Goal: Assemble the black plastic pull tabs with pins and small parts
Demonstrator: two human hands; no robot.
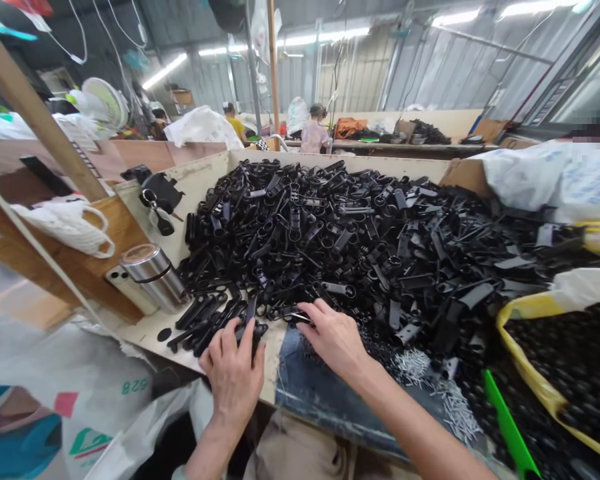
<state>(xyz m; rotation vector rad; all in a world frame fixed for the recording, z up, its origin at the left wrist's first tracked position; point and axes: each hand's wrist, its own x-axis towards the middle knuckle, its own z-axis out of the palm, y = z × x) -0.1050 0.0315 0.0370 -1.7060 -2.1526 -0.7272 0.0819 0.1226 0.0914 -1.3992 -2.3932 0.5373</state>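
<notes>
Pinching a slim silvery piece [299,317] between thumb and fingers, my right hand [336,337] is reaching in over the near edge of the heap of black parts [300,220]. My left hand [236,363] is bending its slightly parted fingers over a black piece [257,337]; I cannot tell from up here how firmly it is gripping. Beside that hand, more loose black parts [207,327] are lying side by side on the pale table [153,343]. Below my right wrist I am seeing a dark mat [300,383], with silvery screws [413,367] lying in piles by its right side. Farther right, a yellow-edged bag [533,367] is holding small black pieces [575,367], and a green strip [510,427] is slanting near it. At left, a steel flask [153,277] is standing near the heap.
</notes>
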